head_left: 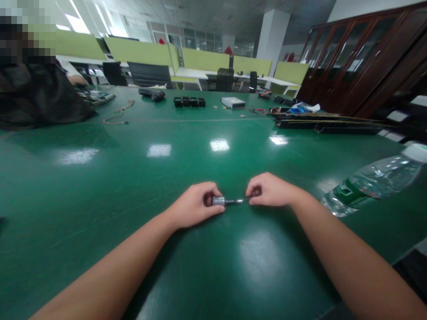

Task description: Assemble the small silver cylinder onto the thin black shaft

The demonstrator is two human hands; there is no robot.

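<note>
Held between the thumb and fingers of my left hand (195, 206) is a small silver cylinder with a thin dark shaft (218, 201). The shaft points right and ends in a bright metal tip. Just beyond that tip, my right hand (271, 190) is closed in a pinch. A tiny dark piece (248, 198) shows at its fingertips, too small and blurred to name. A narrow gap seems to lie between this piece and the shaft tip. Both hands are low over the green tabletop (187, 151).
A clear plastic bottle (355, 193) with a green label lies tilted at the right. Farther back are black square parts (189, 102), a silver box (233, 102), a loose cable (118, 112) and dark long strips (320, 122). Another person (40, 95) is at the far left.
</note>
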